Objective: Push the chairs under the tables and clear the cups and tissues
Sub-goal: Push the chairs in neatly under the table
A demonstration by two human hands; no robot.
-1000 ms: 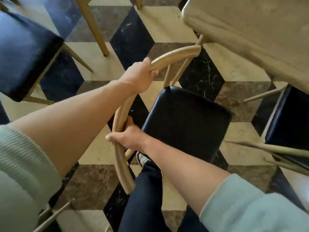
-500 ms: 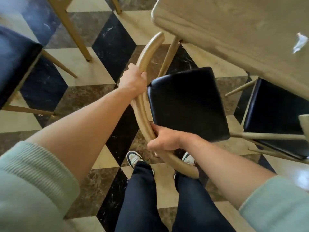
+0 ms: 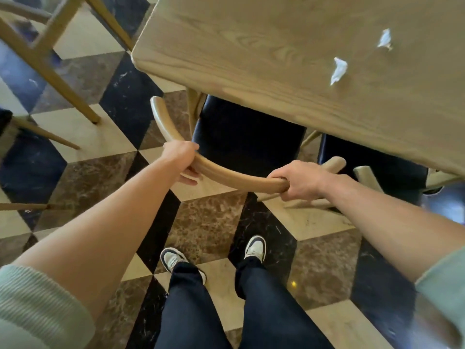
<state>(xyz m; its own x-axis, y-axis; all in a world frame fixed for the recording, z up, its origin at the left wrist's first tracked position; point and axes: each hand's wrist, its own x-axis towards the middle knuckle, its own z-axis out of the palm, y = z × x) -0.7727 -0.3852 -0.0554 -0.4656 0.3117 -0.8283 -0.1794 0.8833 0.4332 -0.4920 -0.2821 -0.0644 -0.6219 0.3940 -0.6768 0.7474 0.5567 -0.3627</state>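
Wooden chair rail gripped by both hands' fingers — left hand, right hand — seat half-hidden under table.

Table edge overhangs chair seat; neighbour chair crowds right.

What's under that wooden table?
Under the table sits the black seat of the chair both hands grip by its curved back. A second black seat shows alongside. Their front parts are hidden by the tabletop.

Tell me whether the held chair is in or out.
Partly in: the chair's seat front lies under the table; its back stays out.
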